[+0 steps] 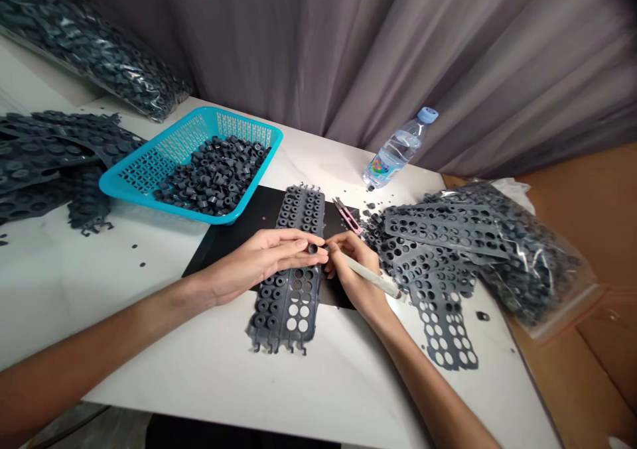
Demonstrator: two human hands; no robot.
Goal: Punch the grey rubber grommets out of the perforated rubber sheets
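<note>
My left hand point(263, 256) is closed on a small round dark rubber piece point(312, 249), pinched between thumb and fingers. My right hand point(359, 270) grips a white pen-like tool point(372, 276), its tip turned toward that piece and largely hidden by the fingers. Below both hands lies a dark grey moulded rubber sheet point(307, 203), with rows of ring-shaped pieces in it. On its near right part the holes are bare, and the table shows through some of them. A black mat point(219, 247) lies partly beneath the sheet.
A blue basket point(275, 145) of loose rubber pieces stands at the back left. Pink thread snips point(348, 217) and a water bottle point(395, 154) are behind my right hand. Punched-out sheets point(442, 227) and a filled plastic bag point(542, 270) lie right, more sheets point(44, 150) left.
</note>
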